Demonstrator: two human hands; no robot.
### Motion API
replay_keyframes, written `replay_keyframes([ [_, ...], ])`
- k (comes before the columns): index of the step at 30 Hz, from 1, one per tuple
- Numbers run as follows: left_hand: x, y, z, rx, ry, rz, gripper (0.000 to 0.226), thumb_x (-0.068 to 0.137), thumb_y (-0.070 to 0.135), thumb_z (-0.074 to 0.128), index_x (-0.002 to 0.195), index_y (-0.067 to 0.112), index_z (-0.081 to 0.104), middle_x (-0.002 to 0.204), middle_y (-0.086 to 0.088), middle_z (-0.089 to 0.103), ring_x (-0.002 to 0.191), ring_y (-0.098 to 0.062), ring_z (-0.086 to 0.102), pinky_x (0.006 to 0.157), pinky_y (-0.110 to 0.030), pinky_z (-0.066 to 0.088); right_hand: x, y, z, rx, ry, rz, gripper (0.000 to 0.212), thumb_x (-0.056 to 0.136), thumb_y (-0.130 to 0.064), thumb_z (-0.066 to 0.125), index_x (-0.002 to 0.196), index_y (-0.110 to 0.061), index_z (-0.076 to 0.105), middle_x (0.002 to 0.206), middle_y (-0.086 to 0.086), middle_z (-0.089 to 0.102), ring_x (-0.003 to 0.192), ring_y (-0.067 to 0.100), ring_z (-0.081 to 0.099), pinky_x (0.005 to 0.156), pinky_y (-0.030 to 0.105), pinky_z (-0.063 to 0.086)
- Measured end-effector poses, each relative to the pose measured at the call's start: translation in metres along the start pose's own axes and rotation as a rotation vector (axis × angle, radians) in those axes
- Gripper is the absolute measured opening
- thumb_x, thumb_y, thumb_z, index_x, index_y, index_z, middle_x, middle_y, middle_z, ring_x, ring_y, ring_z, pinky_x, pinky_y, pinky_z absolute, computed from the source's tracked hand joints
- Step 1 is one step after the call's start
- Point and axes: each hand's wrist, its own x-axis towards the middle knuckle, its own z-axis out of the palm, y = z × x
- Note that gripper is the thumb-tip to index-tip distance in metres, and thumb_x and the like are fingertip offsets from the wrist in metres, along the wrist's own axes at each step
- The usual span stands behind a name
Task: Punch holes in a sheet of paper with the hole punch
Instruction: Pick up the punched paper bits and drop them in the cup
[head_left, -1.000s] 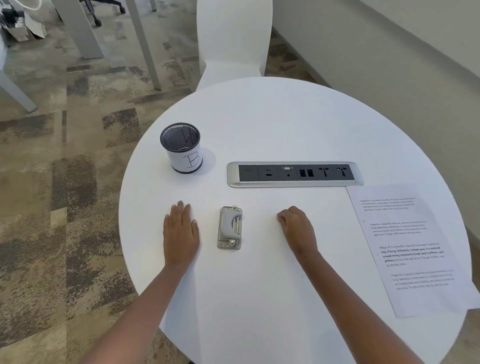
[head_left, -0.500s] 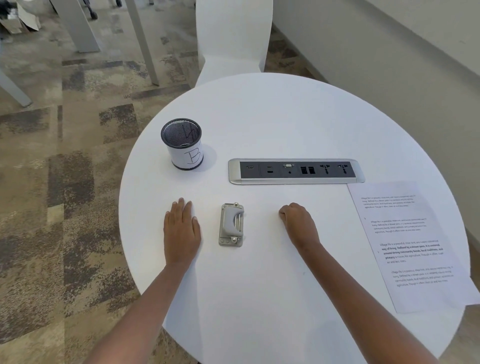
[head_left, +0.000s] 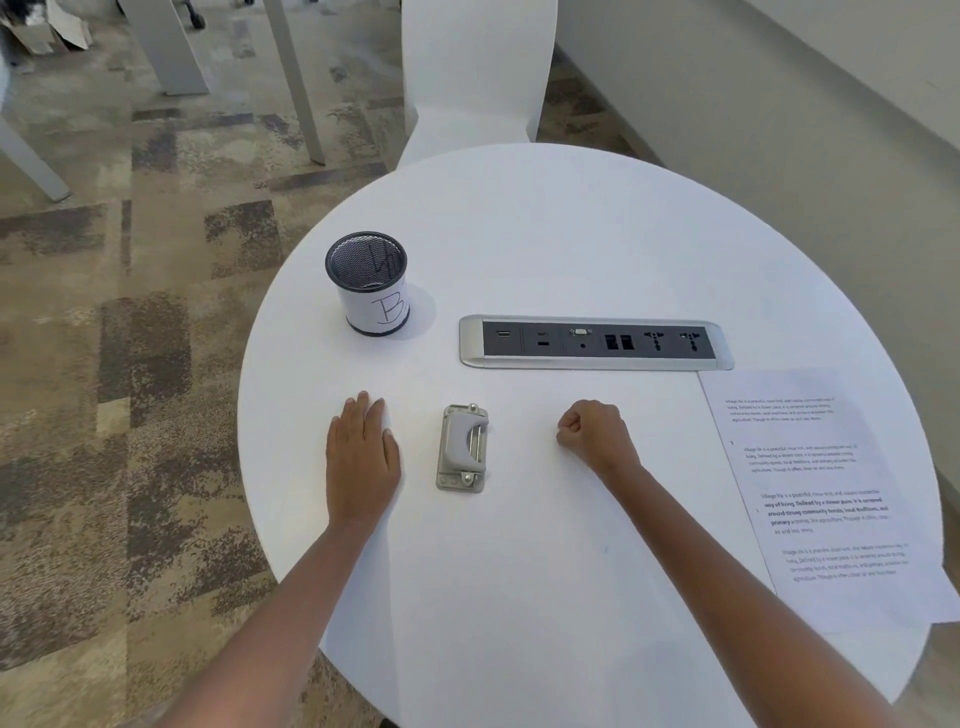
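Room for moving is seen across the far half of the round white surface (head_left: 571, 234), which is bare up to its curved far edge. The left hand (head_left: 362, 457) is laid flat, palm down, close to the left edge, with its fingers (head_left: 363, 413) stretched out and held together. The right hand (head_left: 595, 435) is curled into a loose fist with nothing gripped, its fingers folded under. The hole punch (head_left: 462, 448) is set between the two hands, just beside the left one and somewhat farther from the right, touched by neither. The sheet of paper (head_left: 821, 493) is placed at the right edge, its near corner carried past the rim, well apart from both hands. A power strip (head_left: 595, 343) and a mesh cup (head_left: 368, 283) are found farther back.
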Motion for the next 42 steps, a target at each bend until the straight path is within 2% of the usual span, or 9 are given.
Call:
replay_keyframes([
  [1,0.001,-0.001,-0.001,-0.007,0.003,0.006,0.039,0.082,0.003,0.042,0.117,-0.006,0.056,0.128,-0.028,0.054,0.121,-0.043,0.050,0.101,-0.055,0.040,0.000,0.003,-0.002,0.103,0.006,0.036,0.013,0.072,0.008,0.050,0.075,0.018,0.059,0.079,0.033,0.062,0.076,0.009,0.038,0.057,0.030,0.045],
  [2,0.003,-0.001,-0.001,-0.014,0.003,0.012,0.039,0.082,0.003,0.042,0.117,-0.006,0.056,0.129,-0.028,0.054,0.121,-0.043,0.050,0.101,-0.055,0.040,0.000,0.005,-0.005,0.234,0.015,0.084,0.013,0.073,0.006,0.053,0.065,0.013,0.060,0.069,0.024,0.060,0.059,0.021,0.049,0.054,0.024,0.042],
  [4,0.005,-0.002,-0.003,-0.023,-0.008,0.019,0.040,0.082,0.003,0.041,0.119,-0.005,0.056,0.131,-0.027,0.053,0.123,-0.042,0.048,0.103,-0.054,0.039,0.002,0.006,-0.013,0.567,0.028,0.178,0.025,0.076,0.004,0.057,0.052,-0.003,0.054,0.065,0.009,0.052,0.058,0.016,0.045,0.057,0.018,0.045],
  [7,0.009,-0.002,-0.005,-0.030,-0.024,0.023,0.042,0.083,0.004,0.040,0.121,-0.004,0.054,0.134,-0.026,0.050,0.126,-0.041,0.046,0.106,-0.053,0.036,0.008,-0.006,-0.024,1.014,-0.010,0.246,0.023,0.079,0.005,0.058,0.063,-0.010,0.053,0.067,0.006,0.043,0.065,0.014,0.042,0.059,0.014,0.055],
  [13,0.016,-0.004,-0.005,-0.037,-0.015,0.025,0.039,0.083,-0.004,0.049,0.121,-0.004,0.055,0.134,-0.026,0.050,0.126,-0.041,0.046,0.105,-0.053,0.036,0.025,-0.066,-0.034,1.357,-0.165,0.216,0.015,0.083,0.003,0.059,0.071,-0.005,0.063,0.064,0.001,0.059,0.056,0.006,0.058,0.055,0.014,0.054],
  [22,0.018,-0.004,-0.006,-0.017,-0.013,0.024,0.040,0.081,0.002,0.046,0.119,-0.002,0.058,0.131,-0.024,0.054,0.122,-0.040,0.050,0.102,-0.052,0.040,0.051,-0.181,-0.020,1.065,-0.216,-0.096,0.018,0.082,0.002,0.060,0.066,-0.008,0.062,0.068,0.004,0.055,0.060,0.009,0.052,0.059,0.014,0.055],
  [30,0.018,-0.004,-0.006,0.019,-0.030,0.024,0.041,0.083,0.007,0.039,0.119,0.001,0.058,0.129,-0.022,0.056,0.121,-0.037,0.053,0.100,-0.050,0.043,0.078,-0.231,-0.008,0.459,-0.031,-0.303,0.018,0.076,0.008,0.051,0.083,0.015,0.066,0.073,0.028,0.064,0.062,0.017,0.047,0.085,0.045,0.052],
  [34,0.019,-0.006,-0.005,0.007,-0.024,0.030,0.040,0.077,-0.003,0.058,0.117,0.000,0.059,0.128,-0.023,0.057,0.120,-0.038,0.054,0.099,-0.050,0.044,0.081,-0.232,-0.009,0.465,-0.005,-0.318,0.018,0.075,0.005,0.056,0.085,0.004,0.071,0.059,-0.006,0.056,0.058,0.009,0.052,0.080,0.032,0.052],
  [42,0.019,-0.005,-0.006,0.035,-0.039,0.035,0.040,0.080,0.004,0.045,0.117,0.000,0.059,0.128,-0.023,0.057,0.119,-0.037,0.054,0.099,-0.051,0.044,0.071,-0.162,-0.011,0.686,-0.018,-0.123,0.014,0.078,0.001,0.063,0.090,0.006,0.068,0.065,-0.002,0.061,0.057,0.012,0.053,0.070,0.025,0.050],
])
